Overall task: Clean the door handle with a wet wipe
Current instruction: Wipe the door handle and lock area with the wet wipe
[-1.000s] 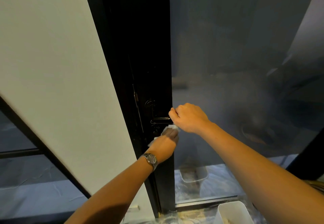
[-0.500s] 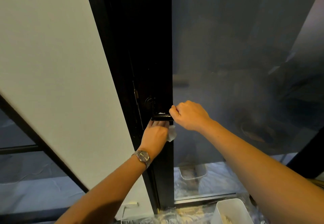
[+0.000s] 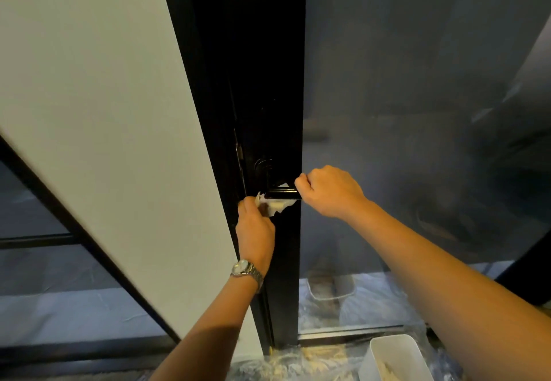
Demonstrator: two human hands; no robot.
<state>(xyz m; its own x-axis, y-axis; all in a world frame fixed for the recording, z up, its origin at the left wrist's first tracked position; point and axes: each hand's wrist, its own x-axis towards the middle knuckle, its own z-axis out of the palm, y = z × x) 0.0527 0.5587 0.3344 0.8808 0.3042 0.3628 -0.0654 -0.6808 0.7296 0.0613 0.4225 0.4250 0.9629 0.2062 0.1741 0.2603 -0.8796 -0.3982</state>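
L hand (image 3: 255, 231) sits just below the door handle (image 3: 281, 193), fingers curled round a bunched white wet wipe (image 3: 275, 207) and pressing it up vs. the underside of the bar. A small bit of wipe also shows above the bar, next to the other fist. R hand (image 3: 328, 193) is closed in a fist round the handle's free end, knuckles up, thumb side facing left. The handle is a black lever on the black door frame (image 3: 268, 82), approx. mid-height in view. Its long axis runs roughly level, left to right. The fixed end is at left under a rounded plate (image 3: 264, 169), and the free end points right toward the glass (image 3: 417, 97), its tip hidden inside the fist. The two hands are near each other but apart, w/ the bare middle of the bar between them. A metal watch (image 3: 246, 269) is on the L wrist. A pale wall (image 3: 104, 97) stands left of the frame. At bottom right, a white tub (image 3: 393, 351) sits on a crinkled plastic sheet (image 3: 298, 362); its contents are too blurred to tell.
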